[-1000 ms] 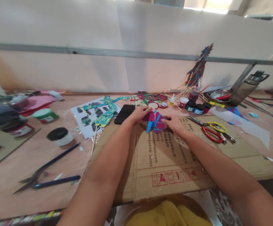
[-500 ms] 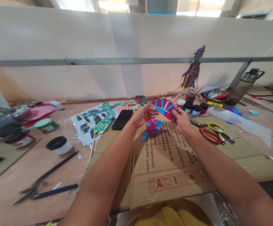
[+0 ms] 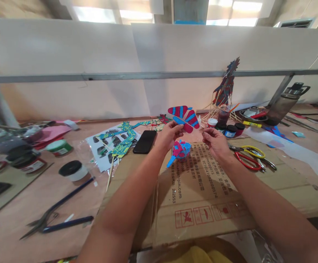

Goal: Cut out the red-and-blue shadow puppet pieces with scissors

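My left hand point(image 3: 170, 136) is closed on a flat wing-shaped cutout point(image 3: 191, 119) painted in crimson and blue stripes, raised above the cardboard. To its right, my right hand point(image 3: 216, 143) has thumb and fingers pinched together just off the cutout's edge. Whatever lies in that pinch, if anything, is too small to make out. Below and between the hands, a small crimson-and-blue painted piece point(image 3: 181, 150) with a blue tip rests on the printed cardboard sheet point(image 3: 191, 197).
A black phone point(image 3: 145, 141) and green-yellow painted cutouts point(image 3: 124, 146) lie left of the hands. Scissors with red and yellow handles point(image 3: 252, 155), paint jars point(image 3: 230, 130) and a water bottle point(image 3: 287, 102) stand or lie right. Long-handled snips point(image 3: 57, 208) lie front left.
The right hand has let go of the cutout's edge and moved slightly right. The left hand now holds the cutout, which is turned and raised a little.
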`<state>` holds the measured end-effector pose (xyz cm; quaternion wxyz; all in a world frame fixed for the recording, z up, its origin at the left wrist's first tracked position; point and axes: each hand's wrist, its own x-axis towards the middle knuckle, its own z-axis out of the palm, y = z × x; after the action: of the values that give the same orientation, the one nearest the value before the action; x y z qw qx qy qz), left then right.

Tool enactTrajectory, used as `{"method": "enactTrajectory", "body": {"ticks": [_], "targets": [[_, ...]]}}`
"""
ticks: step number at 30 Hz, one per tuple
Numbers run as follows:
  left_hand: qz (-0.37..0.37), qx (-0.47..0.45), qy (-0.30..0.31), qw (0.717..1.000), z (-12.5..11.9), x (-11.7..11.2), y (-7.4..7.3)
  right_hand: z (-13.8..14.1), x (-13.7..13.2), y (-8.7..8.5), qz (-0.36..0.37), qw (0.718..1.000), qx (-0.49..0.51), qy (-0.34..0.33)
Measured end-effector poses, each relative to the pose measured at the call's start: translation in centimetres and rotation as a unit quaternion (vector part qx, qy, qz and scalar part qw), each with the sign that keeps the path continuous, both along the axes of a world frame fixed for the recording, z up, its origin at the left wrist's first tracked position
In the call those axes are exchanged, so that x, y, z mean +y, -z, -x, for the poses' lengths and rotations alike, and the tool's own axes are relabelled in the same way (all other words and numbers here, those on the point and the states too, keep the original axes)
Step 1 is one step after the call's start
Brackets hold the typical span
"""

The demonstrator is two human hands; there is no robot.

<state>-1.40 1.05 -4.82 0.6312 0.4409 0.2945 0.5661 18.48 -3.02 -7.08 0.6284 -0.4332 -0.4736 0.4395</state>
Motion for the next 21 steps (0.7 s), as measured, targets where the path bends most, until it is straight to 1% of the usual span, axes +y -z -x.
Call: {"method": "enactTrajectory", "body": {"ticks": [3,5,8,10,12,15,17,19,21], "targets": [[0.000,-0.032,-0.015,0.999,0.2,0.2,0.1,0.0,-1.8,-0.6,0.013,0.998,-0.045,-0.046],[0.003,-0.050,-0.026,0.998,0.2,0.2,0.0,0.1,-3.1,-1.1,0.029,0.992,-0.080,-0.098],[0.012,-0.067,-0.038,0.997,0.2,0.0,-0.1,0.3,-4.2,-1.6,0.052,0.966,-0.160,-0.198],[0.018,-0.074,-0.039,0.996,0.1,-0.2,-0.3,0.4,-4.4,-1.5,0.045,0.953,-0.204,-0.220],[0.020,-0.075,-0.032,0.996,-0.1,-0.3,-0.3,0.3,-4.1,-1.2,0.037,0.959,-0.204,-0.194],[0.013,-0.074,-0.014,0.997,-0.5,-0.5,-0.3,0.0,-3.6,-0.9,0.052,0.983,-0.123,-0.122],[0.010,-0.071,-0.008,0.997,-0.7,-0.6,-0.4,-0.2,-3.3,-1.0,0.053,0.992,-0.080,-0.085],[0.012,-0.064,-0.008,0.998,-0.9,-0.8,-0.5,-0.5,-3.2,-1.3,0.040,0.993,-0.095,-0.054],[0.015,-0.063,-0.012,0.998,-0.9,-0.9,-0.7,-1.1,-3.2,-1.6,0.027,0.990,-0.136,-0.019]]}}
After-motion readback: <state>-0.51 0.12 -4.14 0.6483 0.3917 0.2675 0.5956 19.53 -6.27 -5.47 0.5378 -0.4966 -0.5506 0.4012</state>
